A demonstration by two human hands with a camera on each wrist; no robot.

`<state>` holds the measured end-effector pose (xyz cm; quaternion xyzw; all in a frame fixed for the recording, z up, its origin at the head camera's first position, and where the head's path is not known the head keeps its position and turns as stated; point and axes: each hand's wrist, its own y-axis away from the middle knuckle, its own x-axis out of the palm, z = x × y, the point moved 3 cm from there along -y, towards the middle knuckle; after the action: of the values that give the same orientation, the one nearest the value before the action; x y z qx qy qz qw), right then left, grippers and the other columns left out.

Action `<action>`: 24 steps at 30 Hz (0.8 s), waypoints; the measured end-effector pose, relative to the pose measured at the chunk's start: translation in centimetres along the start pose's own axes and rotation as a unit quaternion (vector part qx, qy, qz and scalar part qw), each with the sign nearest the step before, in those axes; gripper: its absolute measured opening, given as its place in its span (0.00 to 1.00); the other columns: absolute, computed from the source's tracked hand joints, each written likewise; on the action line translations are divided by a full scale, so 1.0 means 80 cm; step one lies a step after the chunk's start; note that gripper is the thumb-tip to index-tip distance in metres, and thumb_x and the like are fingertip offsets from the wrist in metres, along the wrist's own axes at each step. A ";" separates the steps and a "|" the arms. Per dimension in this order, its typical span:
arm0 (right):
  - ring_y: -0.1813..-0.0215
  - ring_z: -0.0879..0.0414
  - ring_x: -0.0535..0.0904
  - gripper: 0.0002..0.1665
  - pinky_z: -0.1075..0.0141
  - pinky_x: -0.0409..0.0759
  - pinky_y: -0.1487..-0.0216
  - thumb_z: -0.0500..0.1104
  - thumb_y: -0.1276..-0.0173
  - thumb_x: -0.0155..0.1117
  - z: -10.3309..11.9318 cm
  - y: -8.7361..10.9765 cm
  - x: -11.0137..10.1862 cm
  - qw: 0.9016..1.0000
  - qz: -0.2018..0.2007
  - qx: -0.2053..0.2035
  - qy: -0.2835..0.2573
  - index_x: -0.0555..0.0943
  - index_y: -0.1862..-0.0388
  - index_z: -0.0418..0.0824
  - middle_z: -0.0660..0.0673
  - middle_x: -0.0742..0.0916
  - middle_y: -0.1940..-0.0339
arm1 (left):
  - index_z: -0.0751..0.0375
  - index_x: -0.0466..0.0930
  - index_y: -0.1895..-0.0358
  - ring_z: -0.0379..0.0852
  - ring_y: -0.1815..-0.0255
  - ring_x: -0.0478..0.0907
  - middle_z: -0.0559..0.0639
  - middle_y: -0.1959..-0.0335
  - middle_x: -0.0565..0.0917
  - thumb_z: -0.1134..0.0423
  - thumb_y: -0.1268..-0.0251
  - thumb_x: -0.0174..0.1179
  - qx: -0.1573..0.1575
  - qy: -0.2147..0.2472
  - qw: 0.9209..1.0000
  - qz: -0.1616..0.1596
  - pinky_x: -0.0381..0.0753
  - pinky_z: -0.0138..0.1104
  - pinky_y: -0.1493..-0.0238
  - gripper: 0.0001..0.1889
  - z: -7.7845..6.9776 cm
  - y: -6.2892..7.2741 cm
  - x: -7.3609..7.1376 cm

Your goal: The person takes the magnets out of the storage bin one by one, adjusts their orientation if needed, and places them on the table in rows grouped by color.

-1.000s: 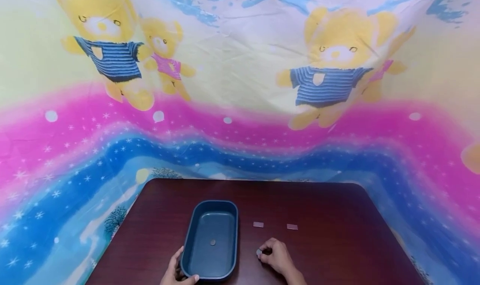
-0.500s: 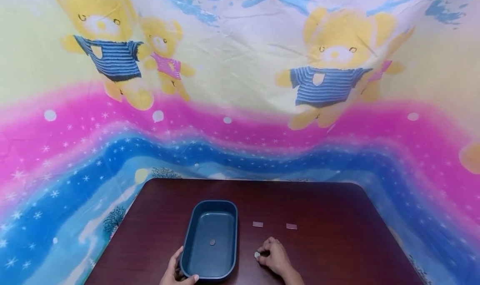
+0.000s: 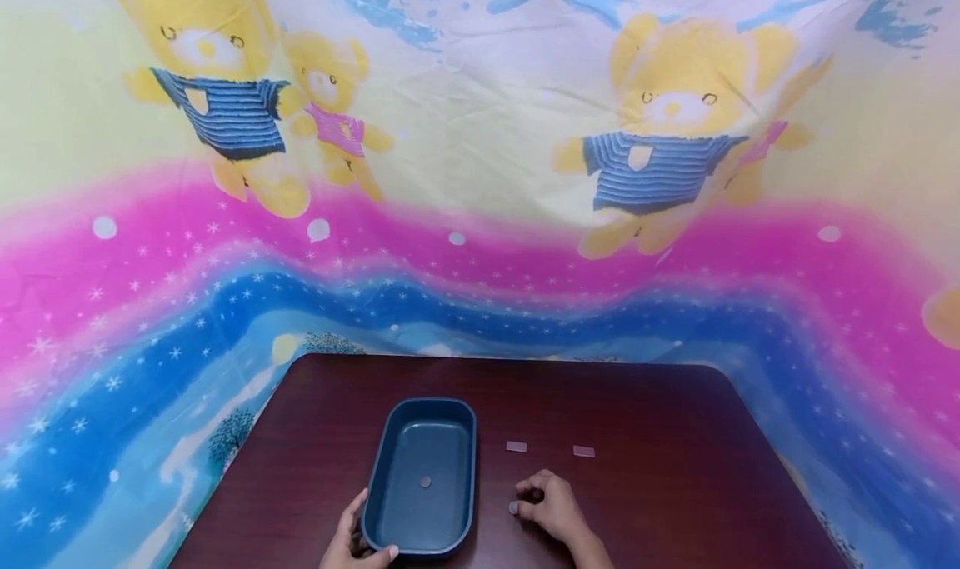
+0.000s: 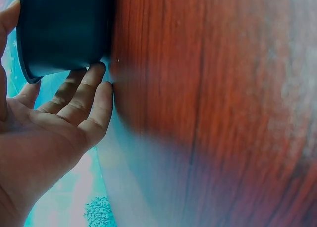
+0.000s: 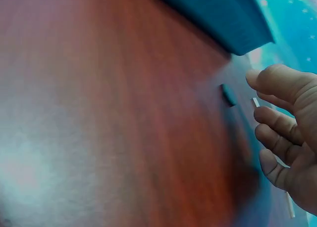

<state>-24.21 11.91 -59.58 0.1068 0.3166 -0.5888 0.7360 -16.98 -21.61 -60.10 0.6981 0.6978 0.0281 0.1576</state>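
Note:
A dark blue-grey rectangular tray stands on the table, with a small round coin-like disc lying inside it. My left hand holds the tray's near left corner, thumb at the front rim and fingers along the side. In the left wrist view, the left hand's fingertips touch the tray's wall. To the right of the tray, another small round disc sits by the thumb of my right hand. The right wrist view shows this disc dark and apart from the spread thumb and loosely bent fingers.
Two small flat pale rectangular pieces lie beyond my right hand, a left piece and a right piece. The dark red-brown table ends at a patterned cloth backdrop with printed bears.
One second ago my right thumb and index finger pinched the disc; now they have parted and the disc is slightly nearer to me. The left hand and tray stay in place.

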 end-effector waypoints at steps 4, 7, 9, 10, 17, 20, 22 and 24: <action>0.67 0.57 0.75 0.16 0.67 0.74 0.66 0.43 0.52 0.77 0.002 -0.004 -0.004 1.000 0.006 0.005 0.001 0.85 0.65 0.38 0.53 0.81 0.69 | 0.65 0.40 0.28 0.60 0.51 0.74 0.77 0.43 0.65 0.57 0.50 0.71 -0.006 -0.010 1.000 -0.010 0.76 0.46 0.58 0.53 -0.001 0.001 -0.001; 0.66 0.55 0.76 0.18 0.67 0.75 0.65 0.43 0.51 0.76 0.003 -0.008 -0.007 1.000 0.021 0.012 0.000 0.84 0.62 0.36 0.51 0.82 0.66 | 0.65 0.40 0.28 0.63 0.50 0.74 0.78 0.40 0.62 0.58 0.49 0.70 0.000 -0.005 1.000 -0.007 0.76 0.47 0.57 0.52 0.000 0.002 0.000; 0.64 0.54 0.77 0.19 0.66 0.75 0.64 0.42 0.50 0.74 0.005 -0.011 -0.012 0.999 0.036 0.019 -0.012 0.84 0.59 0.35 0.48 0.82 0.64 | 0.64 0.40 0.28 0.64 0.50 0.73 0.79 0.38 0.59 0.59 0.48 0.69 0.008 0.001 1.000 -0.002 0.76 0.48 0.57 0.52 0.000 0.003 0.001; 0.63 0.54 0.77 0.20 0.66 0.75 0.64 0.42 0.49 0.74 0.007 -0.014 -0.015 0.999 0.043 0.023 -0.018 0.83 0.58 0.35 0.47 0.83 0.62 | 0.64 0.40 0.28 0.64 0.50 0.73 0.79 0.38 0.58 0.60 0.48 0.69 0.013 0.002 1.000 0.000 0.76 0.48 0.57 0.52 -0.001 0.003 0.001; 0.57 0.47 0.77 0.24 0.59 0.76 0.61 0.43 0.46 0.72 0.019 -0.027 -0.033 0.989 0.120 0.051 -0.072 0.81 0.51 0.34 0.38 0.83 0.54 | 0.66 0.40 0.28 0.60 0.51 0.74 0.78 0.40 0.61 0.60 0.48 0.70 0.010 -0.011 1.000 0.005 0.76 0.47 0.57 0.52 0.001 0.000 0.001; 0.54 0.44 0.77 0.24 0.55 0.77 0.59 0.43 0.44 0.71 0.026 -0.032 -0.039 0.984 0.146 0.059 -0.085 0.81 0.49 0.36 0.37 0.81 0.51 | 0.68 0.40 0.29 0.60 0.51 0.75 0.78 0.42 0.63 0.60 0.49 0.70 0.006 -0.012 1.000 0.004 0.76 0.46 0.57 0.52 0.001 0.000 0.000; 0.52 0.43 0.77 0.23 0.55 0.77 0.58 0.43 0.44 0.71 0.033 -0.037 -0.042 0.982 0.158 0.054 -0.083 0.80 0.49 0.38 0.38 0.81 0.49 | 0.68 0.40 0.29 0.60 0.51 0.74 0.77 0.42 0.64 0.60 0.49 0.70 0.008 -0.015 1.000 0.000 0.76 0.46 0.57 0.52 0.001 0.000 0.001; 0.50 0.41 0.76 0.23 0.56 0.77 0.58 0.43 0.44 0.71 0.041 -0.043 -0.044 0.982 0.165 0.043 -0.080 0.80 0.48 0.40 0.39 0.81 0.48 | 0.68 0.41 0.29 0.60 0.51 0.74 0.77 0.42 0.64 0.60 0.50 0.71 0.009 -0.016 1.000 -0.004 0.76 0.45 0.57 0.52 0.000 -0.001 0.001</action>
<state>-26.70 11.99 -54.20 0.1410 0.2090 -0.4793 0.8406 -17.03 -21.56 -60.09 0.6975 0.6979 0.0099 0.1623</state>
